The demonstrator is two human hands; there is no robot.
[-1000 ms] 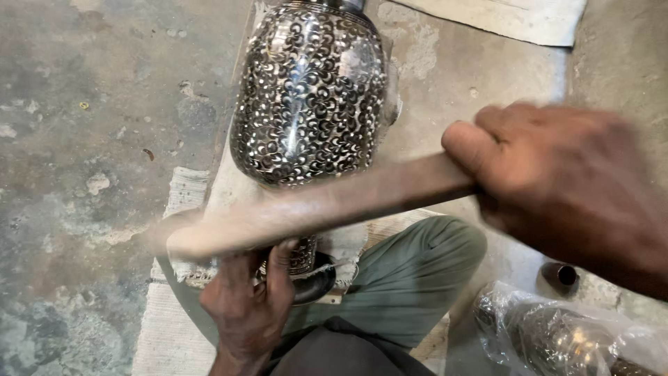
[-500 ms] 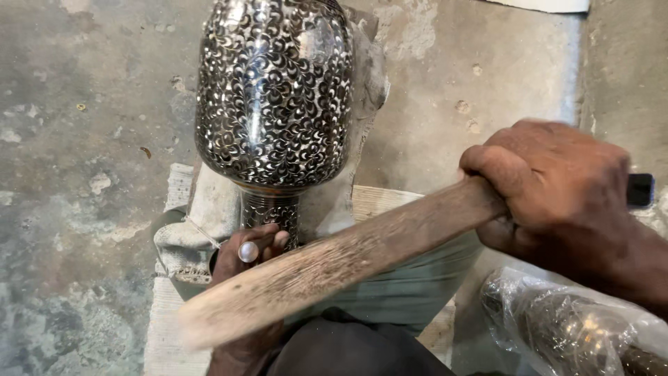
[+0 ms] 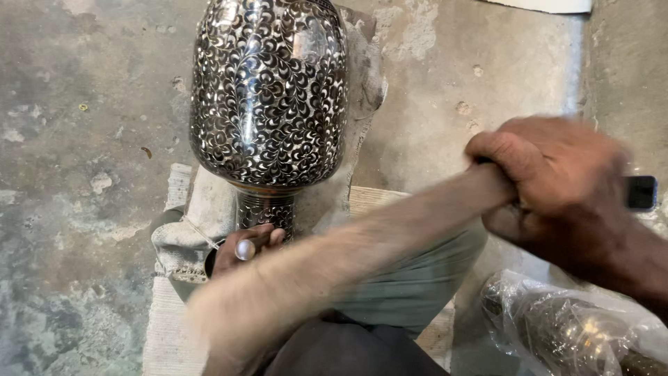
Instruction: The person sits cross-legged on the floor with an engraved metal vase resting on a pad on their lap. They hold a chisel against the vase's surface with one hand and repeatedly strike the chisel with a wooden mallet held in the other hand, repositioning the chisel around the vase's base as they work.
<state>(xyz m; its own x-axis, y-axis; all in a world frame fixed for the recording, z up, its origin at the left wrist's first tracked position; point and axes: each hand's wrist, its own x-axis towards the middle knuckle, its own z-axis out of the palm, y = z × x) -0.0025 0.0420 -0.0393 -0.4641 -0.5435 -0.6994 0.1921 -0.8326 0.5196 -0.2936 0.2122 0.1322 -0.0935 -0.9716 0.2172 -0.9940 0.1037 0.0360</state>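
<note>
A large engraved metal vase [image 3: 268, 90], black with a silver floral pattern, lies on the floor with its narrow neck toward me. My left hand [image 3: 240, 251] sits at the neck and holds a small metal punch against it; the wooden stick partly hides the hand. My right hand [image 3: 550, 184] is shut on one end of a long wooden stick [image 3: 334, 261]. The stick slants down to the left and is blurred with motion over my left hand.
A pale cloth pad [image 3: 191, 216] lies under the vase's neck on the rough concrete floor [image 3: 76, 139]. My bent knee in green trousers [image 3: 417, 285] fills the bottom centre. A plastic-wrapped metal object [image 3: 577, 327] lies at the bottom right. A small dark object [image 3: 641, 192] shows behind my right hand.
The wooden stick has swung down toward my left hand and is now blurred. The view has shifted, so the vase sits lower and closer. My left hand has stayed at the neck.
</note>
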